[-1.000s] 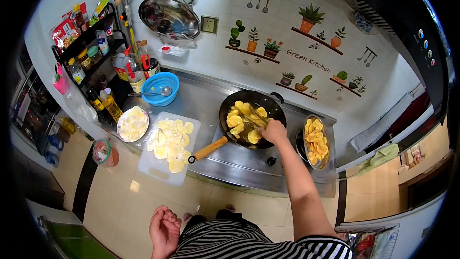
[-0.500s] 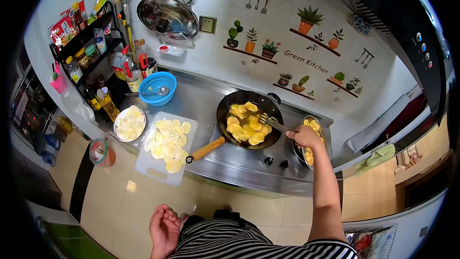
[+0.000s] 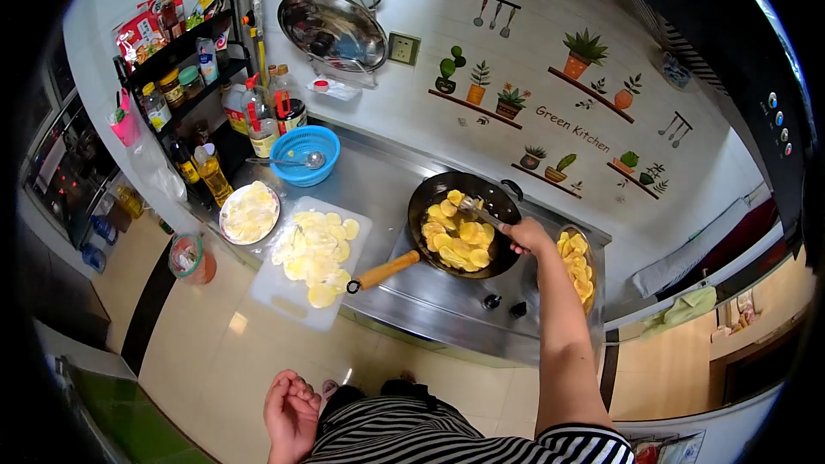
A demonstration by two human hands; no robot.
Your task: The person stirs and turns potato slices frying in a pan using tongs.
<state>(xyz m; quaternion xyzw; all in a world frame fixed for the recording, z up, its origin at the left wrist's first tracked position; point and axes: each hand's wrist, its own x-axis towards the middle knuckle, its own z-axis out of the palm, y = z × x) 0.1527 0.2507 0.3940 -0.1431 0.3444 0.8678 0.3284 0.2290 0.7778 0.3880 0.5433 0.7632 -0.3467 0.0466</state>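
My right hand (image 3: 528, 235) grips the handle of a slotted spatula (image 3: 486, 215) over the right rim of a black wok (image 3: 505, 249). The spatula's head is among the yellow potato slices (image 3: 464, 242) in the wok, touching those toward the back. The wok's wooden handle (image 3: 384, 272) points to the front left. My left hand (image 3: 292, 412) hangs low in front of my body, palm up, fingers curled in loosely, with nothing visible in it. Right of the wok, partly behind my right forearm, a metal dish holds more yellow slices (image 3: 576, 265).
Pale slices (image 3: 311, 249) cover much of a white cutting board (image 3: 294, 302). Beside it stand a plate of slices (image 3: 250, 213) and a blue basket (image 3: 307, 143) with a ladle (image 3: 314, 160). A black bottle rack (image 3: 185, 112) fills the left corner. Two stove knobs (image 3: 491, 302) face front.
My right hand has moved left from beside the metal dish to the wok's rim. The spatula's head has shifted left and back among the slices. The camera view has shifted slightly.
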